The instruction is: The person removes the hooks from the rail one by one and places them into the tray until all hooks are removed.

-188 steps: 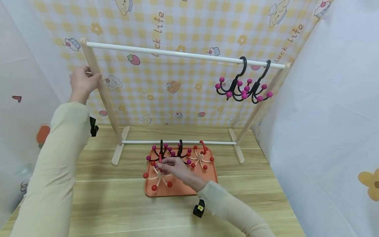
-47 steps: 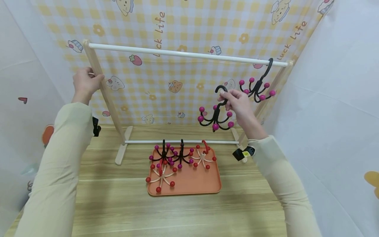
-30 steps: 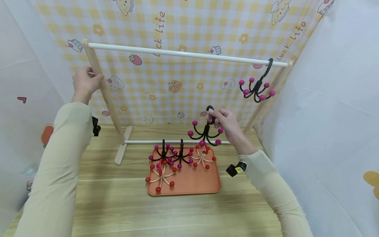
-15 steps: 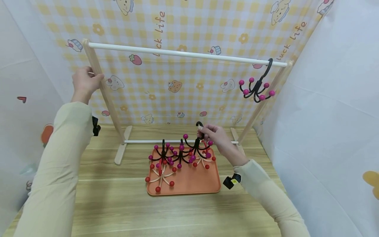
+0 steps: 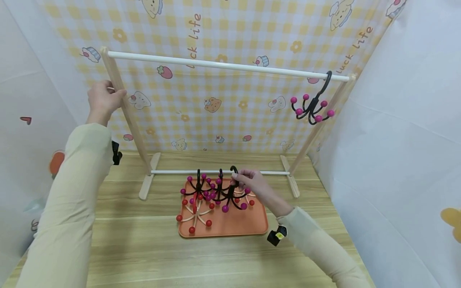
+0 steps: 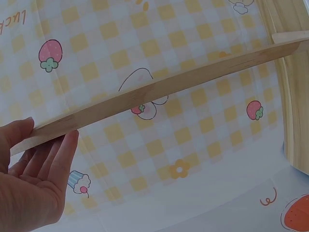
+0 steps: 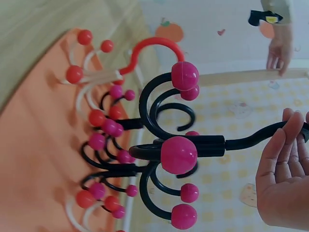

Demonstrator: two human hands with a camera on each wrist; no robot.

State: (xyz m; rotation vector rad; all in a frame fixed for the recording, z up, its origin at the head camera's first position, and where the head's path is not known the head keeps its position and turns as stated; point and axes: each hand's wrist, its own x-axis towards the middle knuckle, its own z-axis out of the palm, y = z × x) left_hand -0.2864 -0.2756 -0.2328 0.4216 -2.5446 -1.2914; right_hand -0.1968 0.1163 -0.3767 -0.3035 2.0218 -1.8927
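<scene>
My right hand (image 5: 255, 183) pinches the black hook of a several-armed hanger (image 5: 231, 194) with magenta ball tips, low over the orange tray (image 5: 248, 224). The right wrist view shows this hanger (image 7: 205, 146) close up, its hook at my fingertips; whether it touches the tray I cannot tell. Behind and left of it are two like black hangers, one of them (image 5: 198, 188) at the tray's back left. My left hand (image 5: 102, 100) grips the rack's left wooden upright (image 5: 129, 116), fingers on one side and thumb on the other in the left wrist view.
One black hanger (image 5: 314, 105) hangs at the right end of the white top rail (image 5: 216, 65). A cream hanger (image 5: 196, 214) with red balls and red hook lies front left on the tray. Another is partly hidden behind the held hanger. A lower bar (image 5: 173, 172) runs behind the tray.
My right hand let go of the red-hooked cream hanger, then took one black hanger off the rail and lowered it leftward to the tray. My left hand kept its grip on the upright.
</scene>
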